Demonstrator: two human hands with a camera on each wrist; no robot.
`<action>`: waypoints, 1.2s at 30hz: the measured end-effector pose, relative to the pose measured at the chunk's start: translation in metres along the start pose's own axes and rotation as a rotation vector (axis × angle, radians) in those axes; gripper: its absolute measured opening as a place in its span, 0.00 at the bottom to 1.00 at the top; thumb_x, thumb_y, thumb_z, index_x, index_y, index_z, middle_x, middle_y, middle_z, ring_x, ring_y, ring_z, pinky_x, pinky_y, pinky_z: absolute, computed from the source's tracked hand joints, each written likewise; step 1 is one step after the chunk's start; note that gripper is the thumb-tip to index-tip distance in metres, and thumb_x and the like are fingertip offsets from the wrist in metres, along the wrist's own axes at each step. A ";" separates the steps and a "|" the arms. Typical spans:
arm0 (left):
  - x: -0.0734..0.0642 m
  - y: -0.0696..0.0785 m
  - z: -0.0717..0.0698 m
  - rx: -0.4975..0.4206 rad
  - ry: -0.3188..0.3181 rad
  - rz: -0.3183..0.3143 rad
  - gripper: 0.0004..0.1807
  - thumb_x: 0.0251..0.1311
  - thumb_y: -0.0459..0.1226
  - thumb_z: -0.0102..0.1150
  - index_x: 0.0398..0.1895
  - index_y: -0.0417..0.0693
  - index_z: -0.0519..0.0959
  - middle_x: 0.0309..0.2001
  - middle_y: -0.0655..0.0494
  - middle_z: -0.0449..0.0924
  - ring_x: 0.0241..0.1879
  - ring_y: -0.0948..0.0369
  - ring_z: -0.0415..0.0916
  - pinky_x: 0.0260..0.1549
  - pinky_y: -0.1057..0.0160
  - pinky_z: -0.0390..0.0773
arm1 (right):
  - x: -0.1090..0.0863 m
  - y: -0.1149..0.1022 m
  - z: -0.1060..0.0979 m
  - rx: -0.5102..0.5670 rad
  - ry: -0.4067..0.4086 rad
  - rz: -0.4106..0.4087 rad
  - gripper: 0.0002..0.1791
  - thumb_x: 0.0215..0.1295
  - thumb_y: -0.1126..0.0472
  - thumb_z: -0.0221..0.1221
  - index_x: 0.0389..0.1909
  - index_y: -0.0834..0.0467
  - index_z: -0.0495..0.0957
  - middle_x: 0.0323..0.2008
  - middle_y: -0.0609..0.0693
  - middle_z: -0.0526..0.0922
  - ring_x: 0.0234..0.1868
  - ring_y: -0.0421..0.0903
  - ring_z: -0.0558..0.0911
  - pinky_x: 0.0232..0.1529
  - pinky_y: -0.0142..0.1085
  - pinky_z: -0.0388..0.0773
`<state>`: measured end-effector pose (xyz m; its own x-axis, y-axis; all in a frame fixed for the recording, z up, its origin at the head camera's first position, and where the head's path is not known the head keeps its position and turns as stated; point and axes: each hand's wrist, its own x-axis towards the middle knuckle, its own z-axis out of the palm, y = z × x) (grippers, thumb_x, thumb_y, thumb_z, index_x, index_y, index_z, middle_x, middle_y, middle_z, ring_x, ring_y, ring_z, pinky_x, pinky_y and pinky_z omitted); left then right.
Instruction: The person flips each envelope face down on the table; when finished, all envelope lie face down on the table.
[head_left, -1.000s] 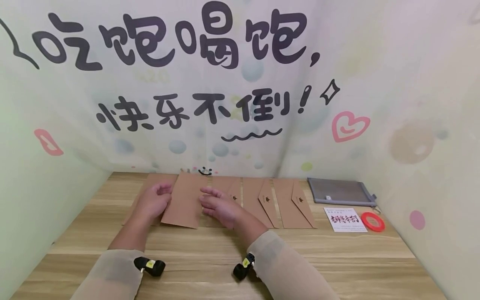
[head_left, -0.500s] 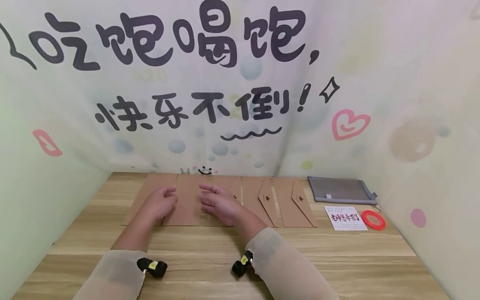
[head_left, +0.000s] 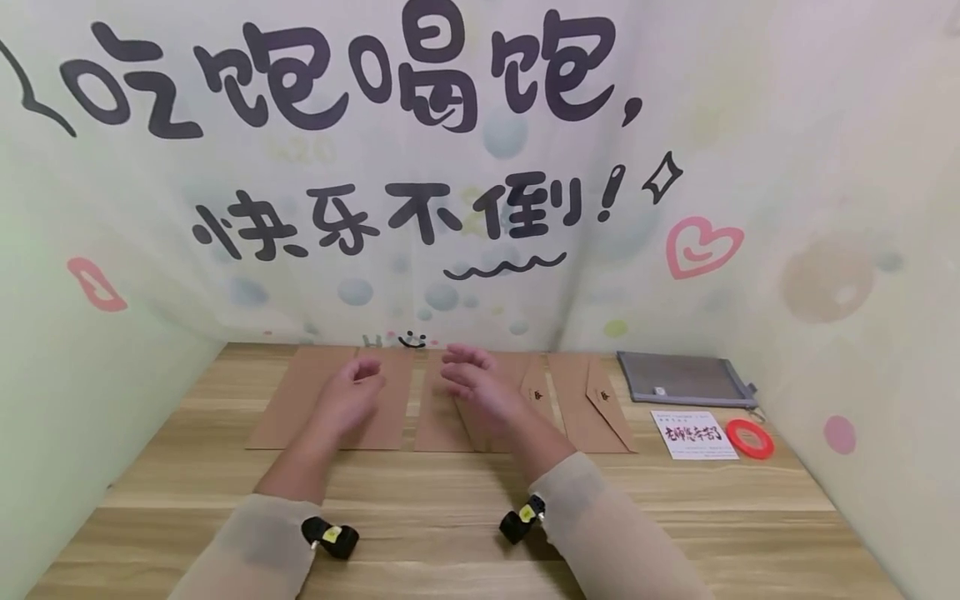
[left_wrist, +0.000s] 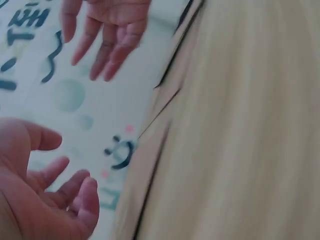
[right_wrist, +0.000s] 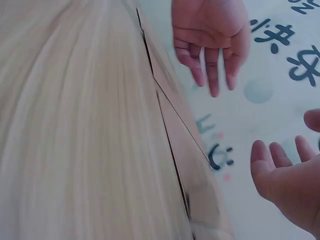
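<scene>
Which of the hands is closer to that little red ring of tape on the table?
The right hand. It hovers over the brown envelopes, left of the red tape ring; the left hand is farther left.

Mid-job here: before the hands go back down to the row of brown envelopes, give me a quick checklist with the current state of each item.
1. Left hand empty, fingers relaxed: ok.
2. Right hand empty, fingers relaxed: ok.
3. Both hands lifted off the envelopes: ok.
4. Envelopes lie flat in a row on the table: ok.
5. White card and red tape ring lie apart from the row, at the right: ok.
6. Whether the envelopes hold anything: cannot tell.
</scene>
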<state>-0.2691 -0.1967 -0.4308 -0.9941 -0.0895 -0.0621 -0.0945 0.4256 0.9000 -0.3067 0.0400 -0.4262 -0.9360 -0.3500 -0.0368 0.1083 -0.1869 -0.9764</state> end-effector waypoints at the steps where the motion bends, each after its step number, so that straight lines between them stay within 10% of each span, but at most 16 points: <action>1: 0.000 0.001 0.005 -0.021 0.001 -0.007 0.29 0.78 0.44 0.51 0.77 0.41 0.69 0.76 0.41 0.71 0.76 0.44 0.67 0.78 0.41 0.66 | -0.003 -0.002 -0.005 -0.002 0.020 -0.003 0.25 0.79 0.64 0.55 0.74 0.60 0.70 0.72 0.61 0.74 0.64 0.49 0.81 0.79 0.58 0.69; 17: 0.008 0.031 0.072 -0.198 -0.006 -0.031 0.26 0.75 0.43 0.56 0.73 0.48 0.74 0.71 0.47 0.73 0.74 0.47 0.68 0.78 0.43 0.67 | -0.035 -0.002 -0.072 -0.015 0.083 0.043 0.25 0.83 0.64 0.48 0.76 0.63 0.66 0.75 0.68 0.71 0.67 0.54 0.83 0.76 0.55 0.74; 36: 0.002 0.018 0.064 -0.087 -0.082 -0.029 0.32 0.75 0.44 0.56 0.77 0.41 0.68 0.76 0.39 0.69 0.77 0.41 0.66 0.80 0.39 0.63 | -0.035 0.016 -0.072 0.003 -0.071 0.161 0.34 0.80 0.61 0.53 0.81 0.64 0.56 0.79 0.71 0.63 0.78 0.68 0.70 0.78 0.55 0.72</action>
<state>-0.2766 -0.1315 -0.4426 -0.9923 -0.0253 -0.1209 -0.1222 0.3434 0.9312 -0.2958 0.1153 -0.4556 -0.8804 -0.4397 -0.1778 0.2564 -0.1259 -0.9583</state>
